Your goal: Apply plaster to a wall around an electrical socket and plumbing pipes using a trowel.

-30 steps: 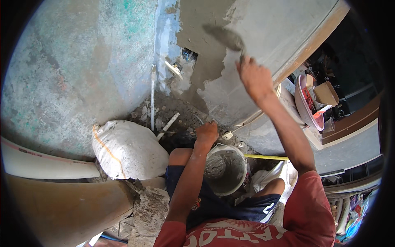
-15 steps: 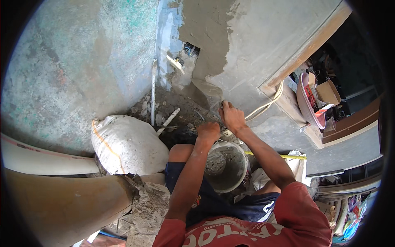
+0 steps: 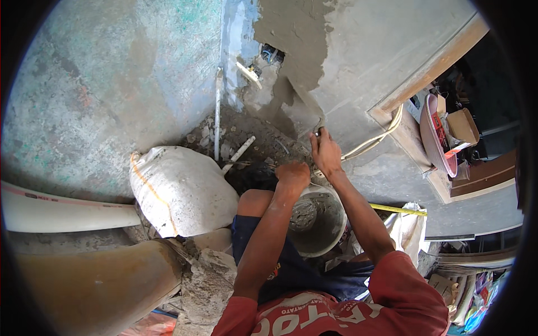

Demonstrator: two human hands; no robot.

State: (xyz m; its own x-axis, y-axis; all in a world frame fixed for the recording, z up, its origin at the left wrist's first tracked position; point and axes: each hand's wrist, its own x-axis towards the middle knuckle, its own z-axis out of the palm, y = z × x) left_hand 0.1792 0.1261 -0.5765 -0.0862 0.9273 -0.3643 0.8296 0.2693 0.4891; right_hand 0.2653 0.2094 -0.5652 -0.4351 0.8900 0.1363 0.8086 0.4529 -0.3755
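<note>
My right hand is closed round the handle of a trowel. Its grey blade lies tilted against the wall, at the lower end of a strip of wet mortar. A second, darker mortar patch shows just left of the blade. My left hand is closed into a fist above the near-left side of a bucket; whatever its fingers may hold is hidden. Grey wet mortar lies inside the bucket, which stands between my legs.
An electrical fitting hangs beside a wall hole with wires. A pipe rises in the corner. Left stand a full white sack and a large pipe. Cables and a pink basket are at the right.
The trowel blade has turned from lying flatter to more edge-on against the wall. My right hand has turned slightly with it. The whole view has shifted a little; my left hand stays closed.
</note>
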